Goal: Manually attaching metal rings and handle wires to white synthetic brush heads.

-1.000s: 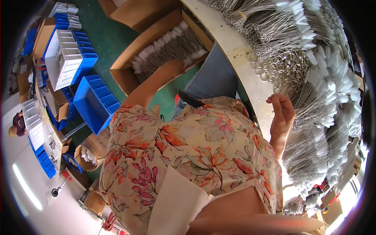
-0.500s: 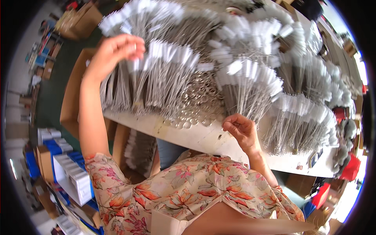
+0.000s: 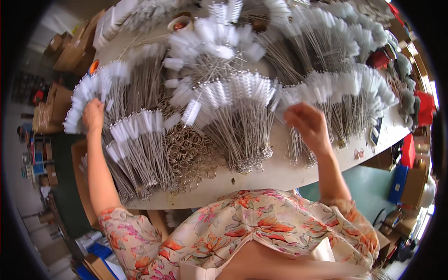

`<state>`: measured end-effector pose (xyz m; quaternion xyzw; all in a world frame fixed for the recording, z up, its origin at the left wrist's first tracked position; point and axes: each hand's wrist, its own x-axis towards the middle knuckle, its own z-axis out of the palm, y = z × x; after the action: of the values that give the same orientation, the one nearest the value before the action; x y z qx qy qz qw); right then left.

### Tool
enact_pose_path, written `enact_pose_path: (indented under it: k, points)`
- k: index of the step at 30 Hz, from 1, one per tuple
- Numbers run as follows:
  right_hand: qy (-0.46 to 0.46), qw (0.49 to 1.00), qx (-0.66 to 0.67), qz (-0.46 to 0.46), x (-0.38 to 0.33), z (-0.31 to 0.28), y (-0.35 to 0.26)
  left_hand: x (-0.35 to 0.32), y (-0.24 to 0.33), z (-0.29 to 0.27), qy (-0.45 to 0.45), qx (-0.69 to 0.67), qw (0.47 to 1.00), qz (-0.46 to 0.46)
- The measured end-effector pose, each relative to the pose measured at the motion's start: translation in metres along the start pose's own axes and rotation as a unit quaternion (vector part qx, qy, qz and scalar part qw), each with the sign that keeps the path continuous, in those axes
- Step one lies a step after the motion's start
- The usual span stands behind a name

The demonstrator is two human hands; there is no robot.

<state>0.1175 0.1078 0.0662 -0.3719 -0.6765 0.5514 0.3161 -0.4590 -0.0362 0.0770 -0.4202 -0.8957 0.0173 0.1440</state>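
Note:
On the pale table stand several bundles of thin wire brushes with white bristle heads and looped wire ends. My left hand (image 3: 94, 113) is closed at the bristle heads of the far-left bundle (image 3: 112, 79); what lies within its fingers is hidden. My right hand (image 3: 309, 125), smeared by motion, hovers with bent fingers between the large middle bundle (image 3: 238, 116) and the right-hand bundle (image 3: 352, 105). I cannot make out anything in it. A heap of metal rings (image 3: 189, 151) lies between the near-left bundle (image 3: 142, 151) and the middle one.
More brushes cover the far part of the table (image 3: 289, 179). A small round container (image 3: 180, 22) stands at the back. Cardboard boxes (image 3: 51, 105) are on the left; a red box (image 3: 408, 150) and a blue box (image 3: 398, 185) are beyond the table's right end.
The view has shifted, so the bundles appear elsewhere. My left hand has come from a raised position to the far-left bristle heads. My right hand has left the front edge, moving farther over the table.

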Motion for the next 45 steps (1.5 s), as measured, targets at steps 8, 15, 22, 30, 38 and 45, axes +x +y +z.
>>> enact_pose_path:
  k: [8, 15, 22, 30, 38, 45]
  points:
    - [-0.034, 0.938, -0.314, -0.147, 0.177, -0.008, 0.004, 0.011, -0.001, -0.018, 0.034, -0.039, 0.996, -0.075]
    - [-0.162, 0.863, -0.422, -0.226, 0.208, 0.035, 0.024, 0.012, 0.034, -0.047, 0.135, -0.551, 0.823, -0.026]
    - [-0.18, 0.966, -0.134, -0.128, 0.178, 0.017, -0.006, 0.002, 0.092, -0.04, -0.074, -0.592, 0.797, -0.093]
    - [-0.208, 0.966, -0.071, -0.14, 0.142, 0.01, -0.026, 0.006, 0.099, 0.021, -0.102, -0.322, 0.939, 0.058]
    - [-0.081, 0.977, -0.109, -0.165, 0.15, 0.013, -0.042, 0.03, 0.055, 0.047, -0.115, -0.191, 0.974, 0.046]
    - [0.129, 0.979, -0.03, -0.156, 0.189, -0.1, -0.078, 0.026, 0.061, 0.033, -0.142, -0.319, 0.937, 0.001]
